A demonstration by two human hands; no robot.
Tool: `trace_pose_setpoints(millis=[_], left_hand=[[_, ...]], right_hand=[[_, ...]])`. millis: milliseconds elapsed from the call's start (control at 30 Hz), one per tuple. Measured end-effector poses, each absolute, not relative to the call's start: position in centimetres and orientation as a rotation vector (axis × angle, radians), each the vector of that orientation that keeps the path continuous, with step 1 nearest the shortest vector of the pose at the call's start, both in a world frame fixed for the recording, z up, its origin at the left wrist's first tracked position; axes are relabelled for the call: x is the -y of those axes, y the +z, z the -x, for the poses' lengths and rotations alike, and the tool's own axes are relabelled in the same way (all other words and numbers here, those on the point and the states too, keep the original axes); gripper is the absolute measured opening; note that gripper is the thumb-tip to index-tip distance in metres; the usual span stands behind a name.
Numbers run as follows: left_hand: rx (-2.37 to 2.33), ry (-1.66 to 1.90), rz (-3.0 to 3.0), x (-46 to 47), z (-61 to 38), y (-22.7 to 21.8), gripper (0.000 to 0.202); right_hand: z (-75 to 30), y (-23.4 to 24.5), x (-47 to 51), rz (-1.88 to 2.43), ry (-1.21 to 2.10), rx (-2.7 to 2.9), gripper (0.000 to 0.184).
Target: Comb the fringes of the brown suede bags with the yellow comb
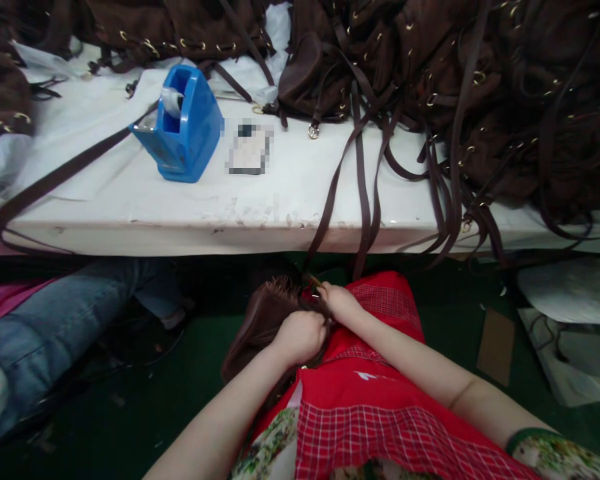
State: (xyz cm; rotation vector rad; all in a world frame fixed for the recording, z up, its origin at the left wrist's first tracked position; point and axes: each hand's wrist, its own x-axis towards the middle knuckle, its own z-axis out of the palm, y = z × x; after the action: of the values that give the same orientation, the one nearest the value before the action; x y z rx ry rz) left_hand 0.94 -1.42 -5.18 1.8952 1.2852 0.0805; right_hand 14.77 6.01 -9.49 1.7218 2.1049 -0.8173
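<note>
We're seeing a long white desk (290, 197) w/ scuff marks running along its near edge, widest thing in view. Dark brown bags (500, 113) are crowding its back & R side, straps (363, 180) trailing fwd, some hanging over the near edge. Below, dark green floor (200, 413) is showing. We're wearing a red apron (370, 413) w/ checked panels. A co-worker's leg (65, 327) in blue jeans is sticking in at far L, under desk height. Our brown bag (250, 327), fringed at the top, is resting at the apron's L side, below the desk's near edge; most of its R part is hidden. A blue tape dispenser (190, 127) is standing on the desk, L of ctr. A flat brown piece (496, 343) is lying on the floor, R side. Our L hand (303, 337) is clenching, gripping the brown bag's R part; our R hand (341, 303) is pinching something just beside it. A pixelated pale item (250, 150) is lying just R of the dispenser, details unreadable. Smallest: the thin yellowish item (316, 281) our R fingertips are holding, too small to ID.
</note>
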Motion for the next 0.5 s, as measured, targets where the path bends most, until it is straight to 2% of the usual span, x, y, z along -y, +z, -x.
trace_pose_setpoints(millis=[100,167,300,433,500], left_hand=[[-1.132,0.002,-1.966,2.1,-1.8,-4.2,0.016],[-1.197,0.017,-1.943,2.2,-1.6,-4.0,0.015],[-1.358,0.119,-1.877,2.0,-0.7,-4.4,0.026],[-1.260,0.252,-1.901,2.0,-0.4,-4.1,0.038],[-1.207,0.395,-1.918,2.2,-0.2,-3.6,0.049]], right_hand=[[-16.7,-10.3,-7.7,-1.828,-0.811,-1.991,0.041],[-17.9,-10.5,-7.8,-1.821,-0.813,-2.021,0.040],[-19.3,-9.7,-6.4,-1.691,-0.864,-2.217,0.037],[-19.5,-8.1,-6.3,-1.674,-0.887,-2.274,0.032],[-19.2,-7.4,-6.6,-1.683,-1.000,-2.319,0.030]])
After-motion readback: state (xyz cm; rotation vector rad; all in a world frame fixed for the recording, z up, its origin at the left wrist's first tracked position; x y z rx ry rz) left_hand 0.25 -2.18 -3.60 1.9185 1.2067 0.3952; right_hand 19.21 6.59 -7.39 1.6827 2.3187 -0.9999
